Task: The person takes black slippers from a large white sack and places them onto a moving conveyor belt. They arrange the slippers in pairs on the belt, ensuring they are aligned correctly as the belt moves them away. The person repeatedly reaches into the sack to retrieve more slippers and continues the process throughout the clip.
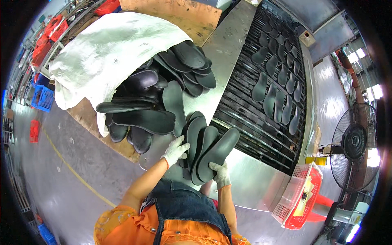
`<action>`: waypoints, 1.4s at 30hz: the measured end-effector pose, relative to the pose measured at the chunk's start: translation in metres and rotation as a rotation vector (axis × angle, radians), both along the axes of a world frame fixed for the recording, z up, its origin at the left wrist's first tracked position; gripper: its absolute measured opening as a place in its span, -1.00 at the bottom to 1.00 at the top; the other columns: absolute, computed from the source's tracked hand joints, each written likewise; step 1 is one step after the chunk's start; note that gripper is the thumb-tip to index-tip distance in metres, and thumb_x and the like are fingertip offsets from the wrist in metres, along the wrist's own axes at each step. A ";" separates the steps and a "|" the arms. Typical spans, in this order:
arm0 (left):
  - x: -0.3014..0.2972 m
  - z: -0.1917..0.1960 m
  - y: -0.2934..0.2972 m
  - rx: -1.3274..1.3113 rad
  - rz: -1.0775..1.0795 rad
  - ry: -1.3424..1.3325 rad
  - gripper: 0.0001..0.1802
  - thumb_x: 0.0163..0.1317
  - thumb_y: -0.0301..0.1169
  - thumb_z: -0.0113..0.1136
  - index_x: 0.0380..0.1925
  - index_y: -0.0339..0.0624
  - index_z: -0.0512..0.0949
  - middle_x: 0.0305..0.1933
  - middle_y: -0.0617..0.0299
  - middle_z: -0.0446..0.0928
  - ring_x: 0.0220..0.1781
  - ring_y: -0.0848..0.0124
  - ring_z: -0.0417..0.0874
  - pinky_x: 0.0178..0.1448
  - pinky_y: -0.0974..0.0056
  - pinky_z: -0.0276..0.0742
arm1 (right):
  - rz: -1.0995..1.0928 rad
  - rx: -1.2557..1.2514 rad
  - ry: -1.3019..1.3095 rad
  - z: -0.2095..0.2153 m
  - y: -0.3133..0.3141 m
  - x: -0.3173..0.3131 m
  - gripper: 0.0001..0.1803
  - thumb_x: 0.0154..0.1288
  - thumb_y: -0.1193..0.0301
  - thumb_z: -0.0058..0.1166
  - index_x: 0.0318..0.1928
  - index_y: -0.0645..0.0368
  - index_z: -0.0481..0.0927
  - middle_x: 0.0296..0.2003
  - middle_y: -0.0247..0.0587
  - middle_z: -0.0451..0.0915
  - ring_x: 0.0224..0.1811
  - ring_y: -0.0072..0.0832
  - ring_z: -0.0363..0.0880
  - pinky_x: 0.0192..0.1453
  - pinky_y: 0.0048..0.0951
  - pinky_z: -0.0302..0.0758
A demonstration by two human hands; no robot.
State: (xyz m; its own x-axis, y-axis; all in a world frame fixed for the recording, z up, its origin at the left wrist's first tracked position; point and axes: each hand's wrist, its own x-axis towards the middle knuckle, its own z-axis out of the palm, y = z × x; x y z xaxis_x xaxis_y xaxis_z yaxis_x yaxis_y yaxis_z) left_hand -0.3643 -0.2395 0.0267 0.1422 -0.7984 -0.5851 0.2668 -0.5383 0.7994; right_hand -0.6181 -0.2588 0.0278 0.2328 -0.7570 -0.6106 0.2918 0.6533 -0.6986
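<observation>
Both my hands wear white knitted gloves. A fanned bunch of black shoe insoles (208,141) stands between them, over the metal ledge. My right hand (221,173) is closed on the heel end of the rightmost insole (218,155), with the thumb on its upper face. My left hand (176,151) is closed at the left edge of the bunch; some of its fingertips are hidden. Just beyond it, another insole (174,104) leans against a heap of black insoles (143,121) that spills from a white woven sack (118,49).
On the right, a dark slatted conveyor (245,118) carries several insoles in rows. A metal ledge (251,175) borders its near end. Red and white plastic baskets (292,196) and a black fan (354,141) stand at the right. A blue crate (42,98) sits far left.
</observation>
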 end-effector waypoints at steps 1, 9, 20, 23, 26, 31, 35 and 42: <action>0.002 -0.005 0.001 0.036 -0.017 -0.019 -0.18 0.31 -0.23 0.28 0.47 -0.35 0.20 0.40 -0.10 0.40 0.09 0.27 0.66 -0.11 0.28 0.71 | 0.011 -0.006 -0.008 -0.002 0.000 0.001 -0.46 -0.01 0.66 0.41 0.07 0.29 0.61 -0.12 -0.17 0.73 -0.14 -0.29 0.72 0.04 -0.24 0.67; -0.005 -0.002 -0.005 0.086 0.081 -0.315 -0.56 0.22 -0.30 0.34 0.04 -0.34 0.60 -0.35 0.17 0.68 -0.49 0.47 0.60 -0.37 0.33 0.55 | 0.167 -0.070 0.079 0.013 -0.021 0.046 -0.41 -0.01 0.68 0.37 0.12 0.31 0.55 -0.11 -0.21 0.71 -0.15 -0.41 0.67 0.05 -0.34 0.63; 0.011 -0.001 -0.041 0.052 0.469 -0.379 -0.66 0.17 -0.29 0.39 -0.13 -0.28 0.67 -0.27 0.21 0.69 -0.34 0.43 0.64 -0.32 0.29 0.57 | 0.154 -0.036 -0.082 -0.009 -0.025 0.011 -0.41 -0.02 0.64 0.38 0.12 0.28 0.56 -0.14 -0.23 0.70 -0.17 -0.39 0.68 0.03 -0.32 0.64; 0.020 -0.019 -0.049 0.119 0.474 -0.275 -0.68 0.16 -0.27 0.37 -0.17 -0.24 0.67 -0.32 0.21 0.66 -0.35 0.45 0.63 -0.37 0.29 0.55 | 0.148 -0.045 -0.090 -0.017 -0.030 -0.001 -0.38 -0.02 0.63 0.39 0.14 0.27 0.55 -0.11 -0.23 0.70 -0.14 -0.37 0.68 0.04 -0.31 0.65; 0.019 -0.007 -0.024 0.061 0.471 -0.256 -0.65 0.11 -0.31 0.34 -0.13 -0.28 0.67 -0.23 0.22 0.65 -0.27 0.48 0.61 -0.31 0.31 0.54 | 0.072 -0.007 -0.133 -0.024 -0.030 -0.016 -0.39 -0.02 0.64 0.39 0.13 0.28 0.55 -0.10 -0.21 0.70 -0.14 -0.37 0.69 0.03 -0.29 0.65; 0.024 -0.051 0.049 0.049 0.388 -0.231 -0.28 0.10 -0.41 0.26 0.31 -0.42 0.41 0.22 -0.01 0.55 0.21 0.22 0.55 0.32 0.20 0.46 | 0.055 -0.006 -0.127 -0.025 -0.035 -0.024 -0.40 0.00 0.67 0.36 0.14 0.30 0.53 -0.15 -0.19 0.70 -0.17 -0.36 0.71 -0.02 -0.31 0.68; -0.013 -0.024 0.059 -0.043 0.297 0.182 -0.34 0.06 -0.54 0.16 0.27 -0.37 0.42 0.17 0.06 0.56 0.18 0.22 0.59 0.30 0.17 0.50 | 0.061 -0.010 -0.172 -0.013 -0.042 -0.014 -0.42 0.01 0.70 0.34 0.12 0.31 0.53 -0.19 -0.17 0.71 -0.22 -0.38 0.71 -0.06 -0.33 0.68; -0.065 -0.002 0.025 -0.196 0.278 0.279 -0.19 -0.11 -0.58 0.12 0.32 -0.17 0.34 0.17 0.15 0.55 0.17 0.20 0.61 0.27 0.09 0.57 | 0.177 0.011 -0.149 -0.028 -0.065 -0.024 -0.46 0.03 0.68 0.33 0.08 0.27 0.53 -0.28 -0.28 0.67 -0.32 -0.55 0.62 -0.16 -0.48 0.60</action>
State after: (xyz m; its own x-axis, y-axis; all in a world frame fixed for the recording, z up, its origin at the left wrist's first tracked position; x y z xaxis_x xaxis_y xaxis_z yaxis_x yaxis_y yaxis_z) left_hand -0.4292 -0.2143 0.0249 0.2254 -0.8518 -0.4728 0.6007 -0.2606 0.7558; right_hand -0.6424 -0.3234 -0.0005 0.4501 -0.6895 -0.5674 0.2713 0.7110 -0.6488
